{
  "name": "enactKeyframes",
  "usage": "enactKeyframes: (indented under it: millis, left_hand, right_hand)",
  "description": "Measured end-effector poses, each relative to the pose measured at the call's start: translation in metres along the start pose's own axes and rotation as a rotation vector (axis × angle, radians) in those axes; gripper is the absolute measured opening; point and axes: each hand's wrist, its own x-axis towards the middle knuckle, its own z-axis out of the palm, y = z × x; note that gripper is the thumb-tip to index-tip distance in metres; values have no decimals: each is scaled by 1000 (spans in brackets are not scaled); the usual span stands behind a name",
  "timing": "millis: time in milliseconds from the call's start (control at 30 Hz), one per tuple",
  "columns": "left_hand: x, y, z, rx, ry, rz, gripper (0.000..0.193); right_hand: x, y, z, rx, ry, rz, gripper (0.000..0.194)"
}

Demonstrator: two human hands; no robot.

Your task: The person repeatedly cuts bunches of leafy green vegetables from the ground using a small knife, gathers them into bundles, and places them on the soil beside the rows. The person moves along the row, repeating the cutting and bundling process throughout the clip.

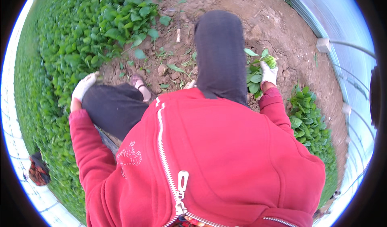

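My right hand (pixel 269 72), in a white work glove, is closed round a bunch of leafy green plants (pixel 268 60), the pale stem ends up and the leaves spreading to the left. More broad leaves (pixel 254 78) lie just left of that glove, beside my right knee. My left hand (pixel 86 85), gloved too, rests at the outer side of my bent left knee, at the edge of the dense green crop (pixel 72 36). Its fingertips are blurred, and whether it holds anything cannot be told.
Bare soil (pixel 272 21) with clods and loose leaves (pixel 177 68) runs ahead. Piled or growing greens (pixel 305 115) stand at the right. A plastic greenhouse wall (pixel 341 15) with hoops and blocks (pixel 323 45) curves along the right. Another person (pixel 39 169) is far off at lower left.
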Motion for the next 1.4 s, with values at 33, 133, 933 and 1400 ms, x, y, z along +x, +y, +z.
enactKeyframes:
  millis: [33, 133, 933, 1400]
  left_hand:
    - [-3, -2, 1, -190, -37, -13, 51]
    - [-7, -8, 3, -228, -46, 11, 53]
    - [-51, -22, 4, -659, 62, -147, 66]
    - [-2, 15, 2, -204, -161, -405, 72]
  right_hand:
    - [0, -9, -5, -9, 8, -10, 66]
    - [2, -27, -14, -2, -4, -75, 62]
    - [59, 79, 134, -151, -169, 163, 87]
    - [200, 87, 276, -613, -154, 358, 106]
